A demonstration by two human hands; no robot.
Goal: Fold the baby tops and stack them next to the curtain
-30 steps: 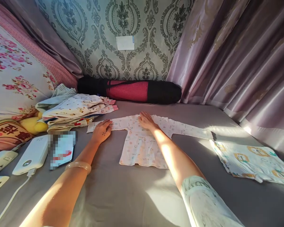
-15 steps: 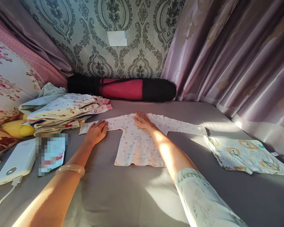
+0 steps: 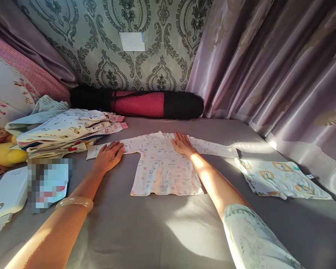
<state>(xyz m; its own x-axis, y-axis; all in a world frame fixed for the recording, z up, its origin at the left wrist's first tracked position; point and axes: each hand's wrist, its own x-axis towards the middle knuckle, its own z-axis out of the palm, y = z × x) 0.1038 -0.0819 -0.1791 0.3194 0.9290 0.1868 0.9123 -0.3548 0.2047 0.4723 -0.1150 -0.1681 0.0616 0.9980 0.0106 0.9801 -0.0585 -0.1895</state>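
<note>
A small white printed shirt (image 3: 162, 168) lies spread on the grey sheet (image 3: 123, 231), its sleeves stretched out to both sides. On the left sleeve, near the cuff, my left hand (image 3: 109, 155) rests flat with its fingers extended. My right hand (image 3: 183, 144) lies flat on the upper right part of the shirt, beside the neckline, fingers spread. Neither hand grasps the cloth. Just past the right cuff is a folded white garment with orange and green prints (image 3: 280, 177).
A pile of folded clothes (image 3: 64, 129) sits at the left, behind a phone (image 3: 52, 186) and a white power bank (image 3: 9, 192) with a cable. A black and pink roll (image 3: 140, 104) lies along the wall. Curtains (image 3: 257, 67) hang at the right.
My right hand has slid rightward over the shirt, from its upper middle to the right of the neckline. My left hand stays on the left sleeve. The view has shifted slightly.
</note>
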